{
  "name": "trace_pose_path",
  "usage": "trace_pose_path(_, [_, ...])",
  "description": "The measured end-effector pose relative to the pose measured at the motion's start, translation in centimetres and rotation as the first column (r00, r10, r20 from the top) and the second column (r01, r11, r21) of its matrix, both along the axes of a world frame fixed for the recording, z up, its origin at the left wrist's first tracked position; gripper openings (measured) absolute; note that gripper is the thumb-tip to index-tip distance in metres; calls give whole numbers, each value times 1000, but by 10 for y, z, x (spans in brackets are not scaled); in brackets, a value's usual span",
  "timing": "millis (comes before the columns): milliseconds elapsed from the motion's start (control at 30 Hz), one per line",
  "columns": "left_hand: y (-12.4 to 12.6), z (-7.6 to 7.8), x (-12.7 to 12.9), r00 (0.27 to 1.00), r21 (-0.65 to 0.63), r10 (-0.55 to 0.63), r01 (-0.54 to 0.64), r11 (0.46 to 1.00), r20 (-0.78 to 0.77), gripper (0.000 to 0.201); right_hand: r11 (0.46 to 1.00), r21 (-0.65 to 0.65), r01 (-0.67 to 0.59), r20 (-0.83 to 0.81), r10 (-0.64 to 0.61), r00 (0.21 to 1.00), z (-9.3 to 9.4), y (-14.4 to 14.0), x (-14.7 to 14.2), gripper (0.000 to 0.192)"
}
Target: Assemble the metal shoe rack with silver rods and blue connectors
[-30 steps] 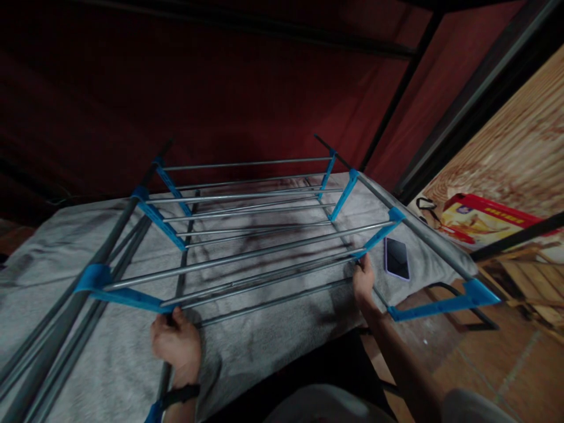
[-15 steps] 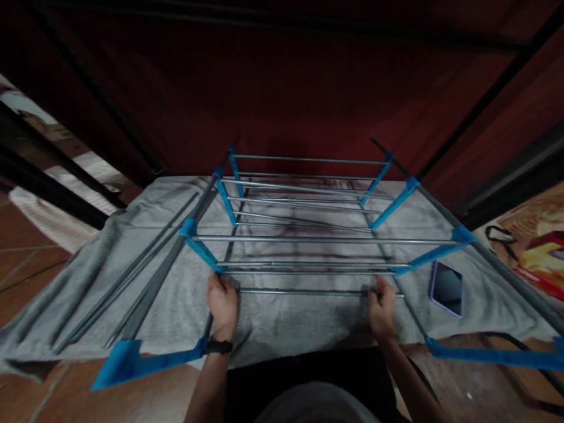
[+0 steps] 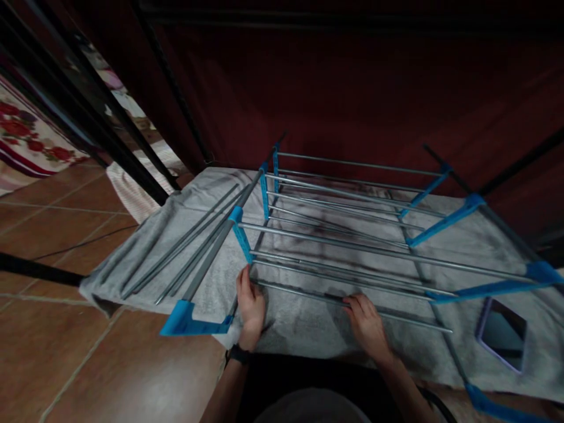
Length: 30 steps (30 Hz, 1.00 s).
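Observation:
A thin grey metal rod (image 3: pixel 304 292) runs across in front of me, low over the grey blanket. My left hand (image 3: pixel 252 302) is closed around its left end, right below a blue plastic bracket (image 3: pixel 243 242). Farther along, near the middle of the rod, my right hand (image 3: pixel 366 326) grips it with bent fingers, and the right end sticks out past that hand. Behind both hands stands a partly assembled rack, its thicker grey side poles (image 3: pixel 208 258) joined by blue brackets and several thin crossbars (image 3: pixel 352 239).
Several loose rods (image 3: pixel 180 249) lie on the blanket (image 3: pixel 145 258) to the left. A phone (image 3: pixel 502 333) rests on the right. A dark red panel (image 3: pixel 335 88) rises behind the rack. Tiled floor (image 3: pixel 110 364) and black metal bars (image 3: pixel 39 269) are on the left.
My view has turned to the left. My right hand has shifted along the rod toward my left hand, leaving more rod beyond it. My left hand stays at the left end.

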State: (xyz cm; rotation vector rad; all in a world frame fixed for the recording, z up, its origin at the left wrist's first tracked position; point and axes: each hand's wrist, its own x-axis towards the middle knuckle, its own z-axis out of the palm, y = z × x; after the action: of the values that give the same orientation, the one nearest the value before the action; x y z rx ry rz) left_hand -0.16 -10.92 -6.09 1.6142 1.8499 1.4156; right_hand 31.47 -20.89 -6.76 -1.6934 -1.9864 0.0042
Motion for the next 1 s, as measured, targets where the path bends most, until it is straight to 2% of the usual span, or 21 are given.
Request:
trace_pose_path(100, [-3,6,1,995,10,-66,67,998,-78,62,999,9,38,40,-39,998,10,-3,4,22])
trace_pose_path(167, [-4,11,4,993,44,-63,67,997,-98,58,998,16,55,47,-55,997,17,-5,7,23])
trace_pose_path(367, [8,35,13,991,148,55,-73,986,120,53,996,46,70,16,-71,997,46,-3,9,23])
trace_pose_path(500, [24,56,10,979,177,99,-131,975,177,51,990,94,101,16,-103,995,66,6,5,22])
trace_pose_path(600, [36,66,10,971,186,90,-133,973,222,50,984,130,121,48,-128,991,73,15,2,22])
trace_pose_path(767, [52,71,13,954,222,70,-139,965,292,48,982,162,95,91,-111,990,74,23,3,21])
trace_pose_path(1000, [61,72,14,938,192,63,-135,972,340,46,980,192,58,84,-76,994,78,23,6,20])
